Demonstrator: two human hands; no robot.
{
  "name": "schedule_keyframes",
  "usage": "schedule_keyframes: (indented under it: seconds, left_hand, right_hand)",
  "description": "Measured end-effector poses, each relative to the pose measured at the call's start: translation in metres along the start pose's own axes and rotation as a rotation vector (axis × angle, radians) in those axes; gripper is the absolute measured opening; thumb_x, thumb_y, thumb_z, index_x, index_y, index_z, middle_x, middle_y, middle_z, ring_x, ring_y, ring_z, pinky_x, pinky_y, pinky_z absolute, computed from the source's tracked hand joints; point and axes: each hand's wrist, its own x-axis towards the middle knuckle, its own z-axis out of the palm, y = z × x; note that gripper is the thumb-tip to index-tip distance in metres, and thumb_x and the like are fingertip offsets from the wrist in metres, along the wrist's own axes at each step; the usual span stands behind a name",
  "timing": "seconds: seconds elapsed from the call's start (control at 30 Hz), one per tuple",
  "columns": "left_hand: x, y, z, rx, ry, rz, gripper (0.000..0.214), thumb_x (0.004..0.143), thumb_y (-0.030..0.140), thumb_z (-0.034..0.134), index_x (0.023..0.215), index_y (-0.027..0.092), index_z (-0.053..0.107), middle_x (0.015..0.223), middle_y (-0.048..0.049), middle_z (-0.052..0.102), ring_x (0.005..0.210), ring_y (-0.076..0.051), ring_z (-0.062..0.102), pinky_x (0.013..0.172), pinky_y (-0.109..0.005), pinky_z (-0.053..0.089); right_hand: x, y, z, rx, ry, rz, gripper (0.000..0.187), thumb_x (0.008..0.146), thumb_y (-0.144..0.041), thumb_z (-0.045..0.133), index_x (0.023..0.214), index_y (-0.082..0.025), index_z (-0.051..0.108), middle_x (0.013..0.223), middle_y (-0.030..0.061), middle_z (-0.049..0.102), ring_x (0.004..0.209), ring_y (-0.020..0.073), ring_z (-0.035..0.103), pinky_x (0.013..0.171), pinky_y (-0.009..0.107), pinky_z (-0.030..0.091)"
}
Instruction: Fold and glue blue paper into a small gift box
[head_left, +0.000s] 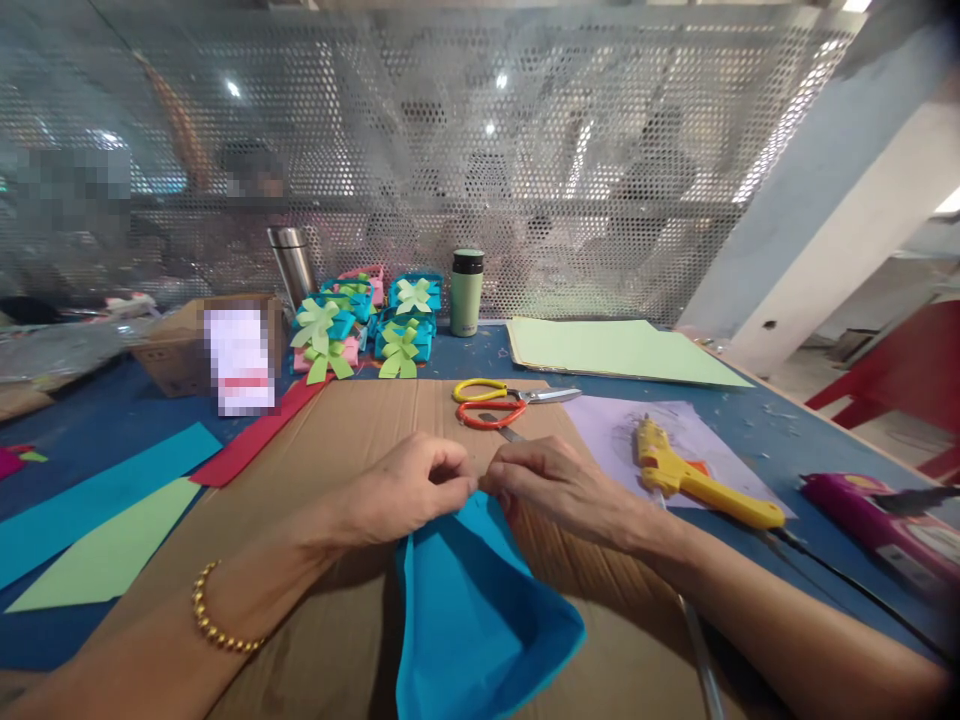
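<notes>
Two grips pinched shut on top edge of blue paper (472, 620), left hand (409, 485) and right hand (562, 490) fingertip to fingertip, likely pinning a crease tight above the cardboard (360, 430).

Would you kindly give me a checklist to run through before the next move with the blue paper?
1. Both hands on the sheet: ok. The left hand and right hand pinch the top edge of the blue paper.
2. Paper supported: ok. It lies on the cardboard.
3. Paper flat: not ok. It curves and bulges below the hands.
4. Edge under the fingertips aligned: cannot tell, the fingers hide it.
5. Scissors clear of the hands: ok. They lie beyond them.
6. Glue gun clear of the paper: ok. It lies apart, to the right.
</notes>
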Motion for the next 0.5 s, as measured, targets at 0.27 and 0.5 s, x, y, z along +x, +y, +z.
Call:
schedule_keyframes:
  seconds: [0.27,0.5]
  left_hand:
    - [0.0,-0.002,0.005,0.02,0.041,0.057,0.028,0.088,0.028,0.055,0.063,0.017,0.051,0.061,0.0063,0.038,0.059,-0.01,0.035,0.052,-0.024,0.025]
    - [0.004,-0.009,0.002,-0.564,0.176,-0.136,0.063,0.089,0.071,0.042,0.089,0.016,0.071,0.085,-0.0066,0.069,0.077,-0.018,0.06,0.066,-0.027,0.043]
  right_hand:
    - [-0.002,-0.004,0.004,-0.073,-0.033,-0.005,0.019,0.088,-0.027,0.053,0.072,-0.017,0.056,0.065,-0.0034,0.051,0.061,0.0105,0.045,0.056,0.024,0.033]
    - [0.0,0.002,-0.01,-0.041,0.149,-0.083,0.024,0.091,-0.03,0.052,0.07,-0.018,0.052,0.066,-0.0028,0.05,0.062,0.0106,0.044,0.057,0.023,0.035]
